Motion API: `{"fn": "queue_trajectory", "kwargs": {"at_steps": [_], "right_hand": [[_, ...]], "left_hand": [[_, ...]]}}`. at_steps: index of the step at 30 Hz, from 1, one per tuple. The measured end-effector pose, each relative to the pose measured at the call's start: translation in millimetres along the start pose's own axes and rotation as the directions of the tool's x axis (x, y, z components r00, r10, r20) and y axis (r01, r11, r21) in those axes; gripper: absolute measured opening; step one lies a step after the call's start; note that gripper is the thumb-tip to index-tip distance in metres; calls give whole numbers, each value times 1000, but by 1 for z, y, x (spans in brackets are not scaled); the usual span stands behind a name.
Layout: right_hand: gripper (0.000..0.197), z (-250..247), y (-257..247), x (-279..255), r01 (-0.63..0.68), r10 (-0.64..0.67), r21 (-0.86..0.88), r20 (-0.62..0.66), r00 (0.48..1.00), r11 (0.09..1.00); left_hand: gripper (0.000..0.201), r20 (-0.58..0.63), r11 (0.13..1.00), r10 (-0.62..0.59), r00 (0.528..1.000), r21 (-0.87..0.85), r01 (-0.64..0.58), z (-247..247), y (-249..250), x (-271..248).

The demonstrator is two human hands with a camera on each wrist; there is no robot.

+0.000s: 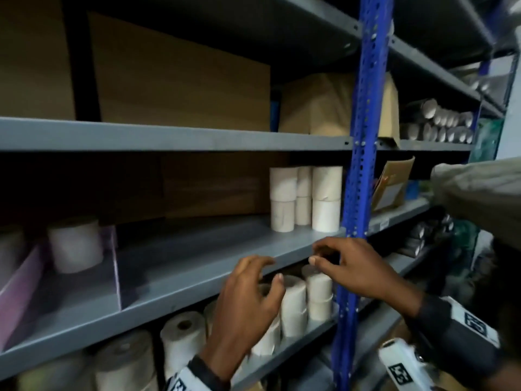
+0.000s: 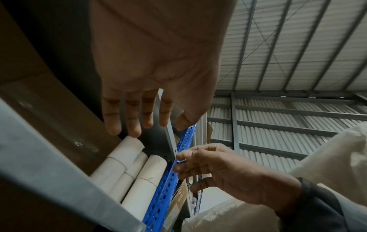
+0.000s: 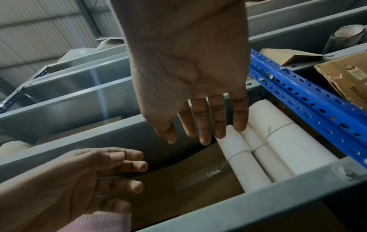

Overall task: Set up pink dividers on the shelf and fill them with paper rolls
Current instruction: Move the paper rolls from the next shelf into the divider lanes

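Standing upright on the grey metal shelf (image 1: 197, 258), the stacked white paper rolls (image 1: 306, 198) have their long axes vertical, two rolls high, in a tight cluster at the shelf's right end, just beside the blue perforated steel upright (image 1: 363, 136). Further left on the same shelf, a translucent pink plastic divider (image 1: 112, 263) stands on edge, running from front to back, with another white roll (image 1: 75, 245) upright behind it; a second pink panel (image 1: 19, 289) slants at the far left.

The left hand (image 1: 248, 300) hovers in front of the shelf edge, fingers spread and loosely bent, palm empty; the right wrist view shows a strip of ribbed pink material (image 3: 103, 222) below it, but whether it touches the hand is unclear. The right hand (image 1: 349, 266) is near the upright, fingers relaxed and slightly curved, holding nothing; in its wrist view the fingertips (image 3: 240, 125) lie close to the top of the stacked rolls, contact uncertain.

More white rolls (image 1: 307, 300) stand on the shelf below.
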State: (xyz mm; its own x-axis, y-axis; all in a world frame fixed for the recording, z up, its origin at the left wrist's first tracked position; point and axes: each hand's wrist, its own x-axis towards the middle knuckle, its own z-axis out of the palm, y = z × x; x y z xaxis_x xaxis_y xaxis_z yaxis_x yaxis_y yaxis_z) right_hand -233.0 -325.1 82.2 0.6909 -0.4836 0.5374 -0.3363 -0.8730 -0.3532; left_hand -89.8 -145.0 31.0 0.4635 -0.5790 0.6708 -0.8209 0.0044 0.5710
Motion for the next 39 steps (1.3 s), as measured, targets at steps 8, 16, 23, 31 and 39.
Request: {"fn": "queue_trajectory", "kwargs": {"at_steps": [8, 16, 23, 31, 39], "right_hand": [[63, -20, 42, 102, 50, -48, -61, 35, 998, 997], [54, -14, 60, 206, 87, -87, -121, 6, 996, 989], [55, 4, 68, 280, 71, -62, -181, 52, 997, 981], [58, 17, 74, 322, 115, -66, -232, 208, 976, 966], [56, 17, 67, 317, 116, -71, -197, 225, 972, 974]], "left_hand": [[49, 183, 984, -41, 982, 176, 8, 27, 2, 153], [31, 309, 982, -180, 934, 4, 188, 62, -49, 261], [11, 346, 921, -198, 917, -256, 295, 94, -91, 301], [88, 541, 880, -227, 810, -242, 409, 125, -130, 348], [71, 508, 819, -18, 861, -487, 305, 133, -141, 358]]}}
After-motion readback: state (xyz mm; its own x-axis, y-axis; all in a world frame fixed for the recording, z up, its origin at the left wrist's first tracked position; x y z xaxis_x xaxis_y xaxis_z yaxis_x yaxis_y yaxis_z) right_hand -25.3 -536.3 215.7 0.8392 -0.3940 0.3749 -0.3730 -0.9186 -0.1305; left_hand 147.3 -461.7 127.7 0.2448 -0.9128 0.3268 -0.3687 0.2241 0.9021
